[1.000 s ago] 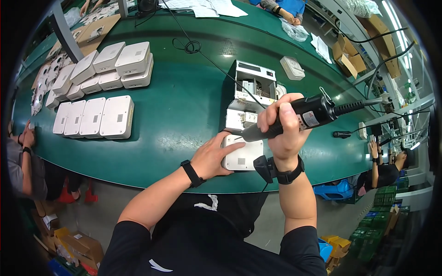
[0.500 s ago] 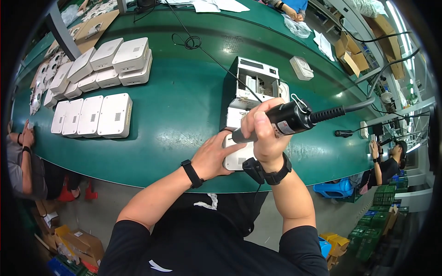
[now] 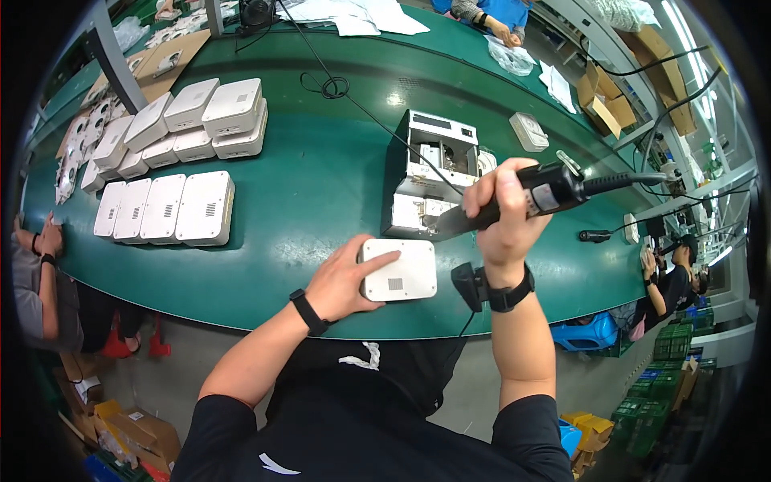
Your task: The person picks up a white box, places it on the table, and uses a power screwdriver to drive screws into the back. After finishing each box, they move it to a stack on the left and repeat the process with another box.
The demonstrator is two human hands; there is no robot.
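My left hand [image 3: 339,281] grips the left side of a white plastic box [image 3: 414,281] lying flat near the table's front edge. Its forefinger rests on top, by the small slotted vent and corner holes. In my right fist is a black electric screwdriver [image 3: 556,189], its cord leading off to the right. The tool's front end tilts down to the left, at the front tray of a black-and-white screw feeder [image 3: 440,122] behind the box. The bit's tip cannot be made out clearly against the feeder.
Several white boxes [image 3: 205,209] stand in a row on the left, with a stacked group [image 3: 233,108] behind. Another small white box [image 3: 528,131] lies at the back right. A thin black cable [image 3: 365,112] crosses the green table [image 3: 305,193]. People sit at both sides.
My right hand has lifted the screwdriver off the white box and moved right, its front end now at the feeder. My left hand has shifted slightly left with the box.
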